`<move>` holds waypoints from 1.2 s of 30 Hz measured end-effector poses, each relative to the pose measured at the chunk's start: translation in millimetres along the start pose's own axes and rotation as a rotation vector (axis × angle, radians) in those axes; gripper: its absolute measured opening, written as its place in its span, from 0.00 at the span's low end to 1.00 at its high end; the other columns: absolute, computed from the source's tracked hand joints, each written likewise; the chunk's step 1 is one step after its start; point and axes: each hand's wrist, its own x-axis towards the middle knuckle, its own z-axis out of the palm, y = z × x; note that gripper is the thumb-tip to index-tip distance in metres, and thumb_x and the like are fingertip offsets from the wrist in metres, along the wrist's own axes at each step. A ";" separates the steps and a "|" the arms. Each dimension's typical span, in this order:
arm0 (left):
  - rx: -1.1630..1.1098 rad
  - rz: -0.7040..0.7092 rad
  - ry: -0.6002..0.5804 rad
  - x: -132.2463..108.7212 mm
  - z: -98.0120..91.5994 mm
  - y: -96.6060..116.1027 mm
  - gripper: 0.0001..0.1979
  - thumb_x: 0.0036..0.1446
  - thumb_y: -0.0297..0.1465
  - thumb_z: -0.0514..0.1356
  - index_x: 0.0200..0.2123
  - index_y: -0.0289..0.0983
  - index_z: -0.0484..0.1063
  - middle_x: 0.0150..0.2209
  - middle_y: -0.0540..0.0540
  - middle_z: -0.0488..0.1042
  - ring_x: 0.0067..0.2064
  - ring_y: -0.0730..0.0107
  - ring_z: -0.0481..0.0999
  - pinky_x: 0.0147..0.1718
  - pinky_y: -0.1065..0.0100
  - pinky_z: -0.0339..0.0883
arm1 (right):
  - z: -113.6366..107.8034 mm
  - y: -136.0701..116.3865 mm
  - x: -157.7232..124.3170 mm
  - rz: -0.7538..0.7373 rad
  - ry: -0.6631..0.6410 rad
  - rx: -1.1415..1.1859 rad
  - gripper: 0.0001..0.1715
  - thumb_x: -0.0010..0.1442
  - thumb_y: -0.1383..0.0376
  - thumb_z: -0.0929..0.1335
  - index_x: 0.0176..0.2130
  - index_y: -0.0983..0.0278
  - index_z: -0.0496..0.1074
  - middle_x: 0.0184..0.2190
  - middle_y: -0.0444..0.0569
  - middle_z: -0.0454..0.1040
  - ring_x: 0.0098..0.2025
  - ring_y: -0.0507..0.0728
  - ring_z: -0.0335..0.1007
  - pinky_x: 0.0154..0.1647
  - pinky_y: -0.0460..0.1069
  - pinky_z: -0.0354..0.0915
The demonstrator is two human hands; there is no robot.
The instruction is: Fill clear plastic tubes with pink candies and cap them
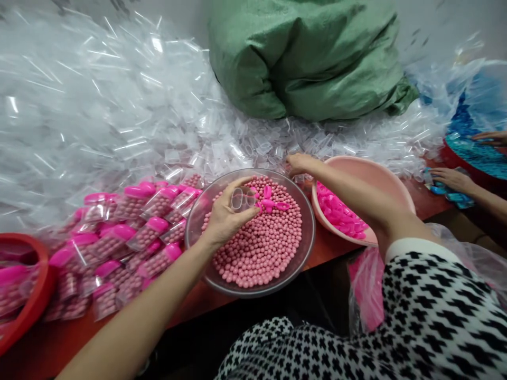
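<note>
My left hand (pixel 225 214) hovers over a clear bowl (pixel 198 221) full of small pink beads (pixel 257 248) and is closed round a small clear cup (pixel 240 199). A few pink spoon-like pieces (pixel 271 203) lie on the beads beside it. My right hand (pixel 298 162) stretches past the bowl to the heap of small clear bags (pixel 253 142); its fingers curl into the heap, and what they hold is hidden. Under my right forearm stands a pink bowl (pixel 372 174) holding bright pink pieces (pixel 338 211).
Filled bead packets with pink caps (pixel 130 237) lie piled at the left, beside a red basin (pixel 31 301). A green sack (pixel 309 58) sits behind the clear bags. Another person's hands (pixel 451 179) work at blue items (pixel 479 153) on the right.
</note>
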 end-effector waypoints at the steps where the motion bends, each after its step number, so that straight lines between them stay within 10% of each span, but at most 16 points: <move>1: -0.003 -0.006 0.012 -0.4 -0.5 0.0 0.34 0.42 0.32 0.73 0.55 0.40 0.71 0.41 0.47 0.76 0.39 0.63 0.80 0.44 0.59 0.77 | 5.6 -0.1 4.8 -0.014 -0.005 0.005 0.38 0.45 0.64 0.79 0.55 0.67 0.75 0.53 0.63 0.78 0.52 0.69 0.76 0.48 0.54 0.70; 9: -0.081 -0.011 0.076 29.7 4.0 -0.6 0.38 0.40 0.34 0.75 0.56 0.40 0.69 0.42 0.46 0.76 0.45 0.59 0.80 0.45 0.59 0.77 | -1.4 15.5 8.2 -0.064 0.115 0.150 0.14 0.53 0.67 0.74 0.42 0.66 0.79 0.41 0.51 0.81 0.45 0.59 0.76 0.43 0.47 0.67; 13: -0.253 -0.042 0.099 64.3 15.4 -1.5 0.41 0.38 0.34 0.76 0.57 0.41 0.66 0.44 0.45 0.76 0.45 0.59 0.81 0.43 0.60 0.79 | -25.2 12.0 -18.4 -0.212 0.195 0.801 0.08 0.54 0.69 0.73 0.37 0.68 0.75 0.28 0.44 0.76 0.28 0.50 0.69 0.30 0.44 0.64; 17: -0.407 -0.089 -0.023 74.4 27.0 2.7 0.39 0.42 0.37 0.74 0.57 0.43 0.64 0.49 0.43 0.77 0.49 0.56 0.81 0.47 0.54 0.79 | -45.6 -6.1 -52.0 -0.539 -0.027 1.249 0.10 0.49 0.69 0.75 0.33 0.68 0.73 0.23 0.41 0.72 0.23 0.47 0.63 0.24 0.42 0.61; 24: -0.488 -0.246 -0.168 54.1 19.8 7.3 0.39 0.40 0.33 0.74 0.57 0.40 0.67 0.47 0.41 0.80 0.51 0.50 0.81 0.46 0.53 0.80 | -44.8 -24.9 -66.3 -0.639 -0.037 1.165 0.14 0.45 0.74 0.79 0.33 0.70 0.76 0.22 0.40 0.74 0.24 0.46 0.67 0.24 0.40 0.61; 32: -0.482 -0.193 -0.093 43.8 15.2 12.0 0.36 0.37 0.32 0.76 0.53 0.38 0.72 0.40 0.46 0.80 0.39 0.58 0.82 0.39 0.58 0.81 | -44.2 -39.4 -67.8 -0.893 -0.129 1.053 0.24 0.49 0.56 0.81 0.38 0.70 0.76 0.28 0.46 0.79 0.30 0.52 0.75 0.34 0.46 0.71; 36: -0.430 -0.188 0.003 40.8 17.4 9.6 0.38 0.36 0.32 0.77 0.53 0.38 0.71 0.36 0.47 0.79 0.37 0.61 0.82 0.39 0.61 0.80 | -37.4 -17.6 -40.0 -0.587 0.075 0.451 0.26 0.60 0.55 0.75 0.52 0.68 0.73 0.40 0.51 0.81 0.40 0.56 0.78 0.40 0.47 0.71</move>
